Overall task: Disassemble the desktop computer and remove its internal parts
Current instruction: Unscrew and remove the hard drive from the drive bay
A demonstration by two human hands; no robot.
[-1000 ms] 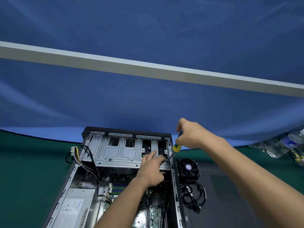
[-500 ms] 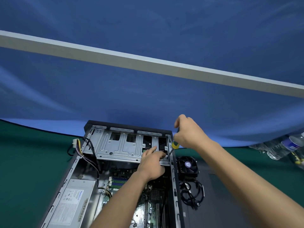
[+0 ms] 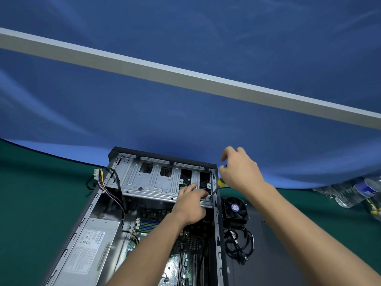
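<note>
An open desktop case (image 3: pixel 218 228) lies on its side on the green table. Across its far end sits a silver metal drive cage (image 3: pixel 150 182). My left hand (image 3: pixel 190 203) rests on the cage's near right edge, index finger stretched forward. My right hand (image 3: pixel 239 170) grips a screwdriver (image 3: pixel 218 184) with a yellow and black handle. Its shaft slants down to the cage's right corner by the case wall. The power supply (image 3: pixel 88 248) and the motherboard (image 3: pixel 175 263) lie inside the case.
A black cooler fan (image 3: pixel 235 209) and coiled black cables (image 3: pixel 239 244) lie on the dark side panel (image 3: pixel 278 254) right of the case. Plastic bottles (image 3: pixel 354 193) lie at the far right. A loose wire bundle (image 3: pixel 101 180) hangs over the case's left wall. A blue cloth hangs behind.
My right hand has turned a little on the screwdriver handle, fingers shifting at the top. My left hand stays on the cage. The view has tilted slightly.
</note>
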